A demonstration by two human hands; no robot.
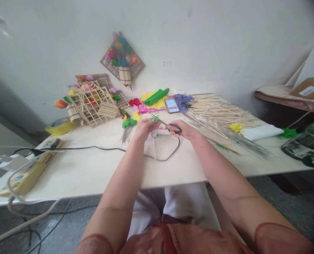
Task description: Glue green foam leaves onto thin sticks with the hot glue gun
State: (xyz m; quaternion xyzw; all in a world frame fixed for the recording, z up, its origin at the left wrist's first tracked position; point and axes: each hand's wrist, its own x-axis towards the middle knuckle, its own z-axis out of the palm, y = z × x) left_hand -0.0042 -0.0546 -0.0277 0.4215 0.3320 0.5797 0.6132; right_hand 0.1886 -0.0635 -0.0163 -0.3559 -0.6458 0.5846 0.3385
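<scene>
Around the black handles of a pair of scissors (175,128), the fingers of my right hand (185,130) are closed. The blades point up and left toward a small piece of green paper (154,120). That paper is pinched in the fingertips of my left hand (144,129); whether the blades touch it I cannot tell. Just left of my left hand lies a bunch of green paper leaves (129,122) on thin wire stems. Beneath my hands is a white object (160,132), partly hidden, with a dark cable running past it.
Wooden-stick lattices (93,104) with paper flowers lean at the back left near yellow tape (60,126). A power strip (31,169) lies at the left. Coloured paper (157,97), a phone (172,105), sticks (215,109) and wires (233,137) lie behind and right. A dark jar-like container (305,141) stands far right.
</scene>
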